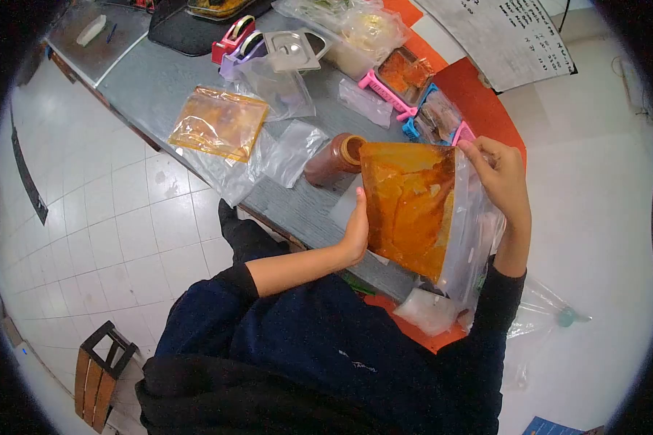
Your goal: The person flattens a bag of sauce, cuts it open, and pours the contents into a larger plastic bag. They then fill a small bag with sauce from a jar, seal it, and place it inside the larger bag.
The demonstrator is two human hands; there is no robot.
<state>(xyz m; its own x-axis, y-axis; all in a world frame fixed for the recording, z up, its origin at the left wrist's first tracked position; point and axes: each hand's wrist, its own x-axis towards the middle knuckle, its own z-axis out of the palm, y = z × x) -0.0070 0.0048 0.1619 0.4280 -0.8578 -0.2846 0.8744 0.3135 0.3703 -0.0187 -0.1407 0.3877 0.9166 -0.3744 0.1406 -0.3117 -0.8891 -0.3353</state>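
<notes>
A clear bag of orange-brown sauce [406,203] is held up over the table's front edge. My right hand [497,170] pinches its top right corner. My left hand [357,228] lies against the bag's left side, fingers extended, the palm side touching it; part of the hand is hidden. Just left of the bag, a reddish-brown jar [330,163] leans with its open mouth toward the bag. Farther left, another flat bag of orange sauce [221,122] lies on clear plastic bags [294,152].
On the grey table [152,80] stand tape dispensers [238,47], a metal lid [292,51], a tray of orange food [403,76] and clear bags of food [370,32]. A whiteboard [508,36] is at the upper right, a wooden chair [98,377] at the lower left.
</notes>
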